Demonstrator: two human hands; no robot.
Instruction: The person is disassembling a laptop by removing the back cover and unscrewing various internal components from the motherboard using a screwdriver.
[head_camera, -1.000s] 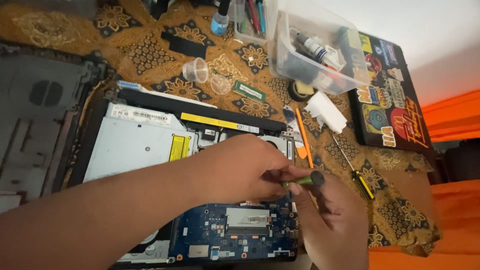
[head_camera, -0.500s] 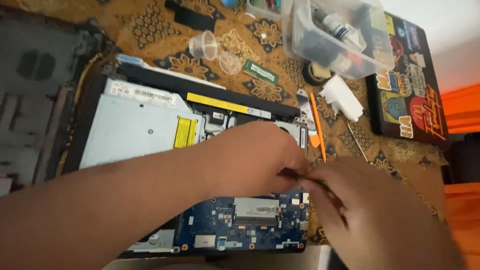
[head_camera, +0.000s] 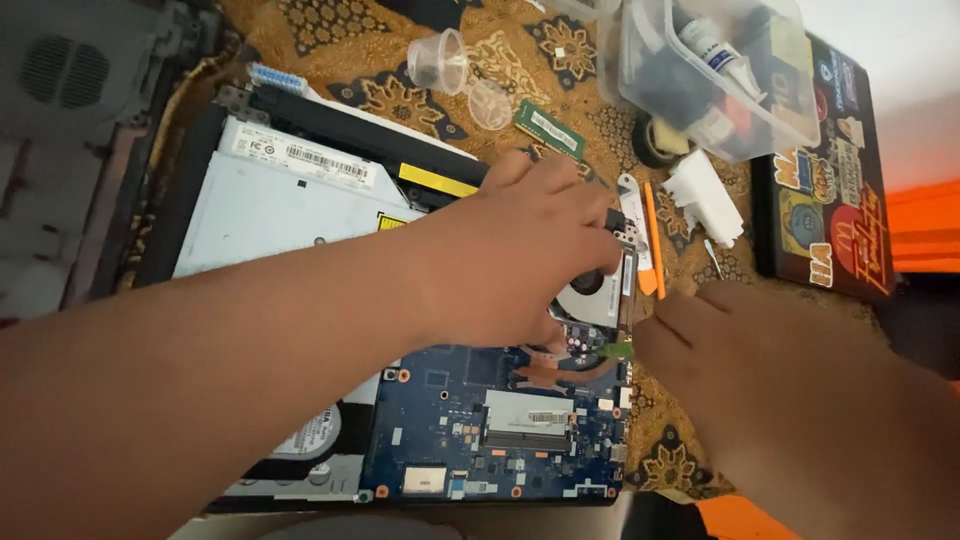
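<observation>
A detached grey laptop cover (head_camera: 70, 150) lies far left of the fingers. Beside it sits the opened laptop (head_camera: 330, 300), its long axis running from upper left to lower right, with a silver optical drive (head_camera: 290, 205) under the forearm and the blue motherboard (head_camera: 500, 420) just below the fingers. The left hand (head_camera: 510, 255) lies palm-down over the laptop's right part, fingers together and curled over the cooling fan (head_camera: 590, 295); whether they pinch anything is hidden. Above the fingers, two small clear cups (head_camera: 450, 70) lie tipped on the patterned cloth (head_camera: 340, 50), near a green memory stick (head_camera: 550, 130). Just right of the fingertips lies an orange pry tool (head_camera: 652, 240), pointing away from the person. The right hand (head_camera: 790, 390) reaches in with fingers extended and close together, the tips touching the laptop's right edge by a small green piece. Further up, a clear plastic box (head_camera: 720, 70) holds tubes and dark small parts. A sticker-covered black case (head_camera: 830, 190) lies far right.
</observation>
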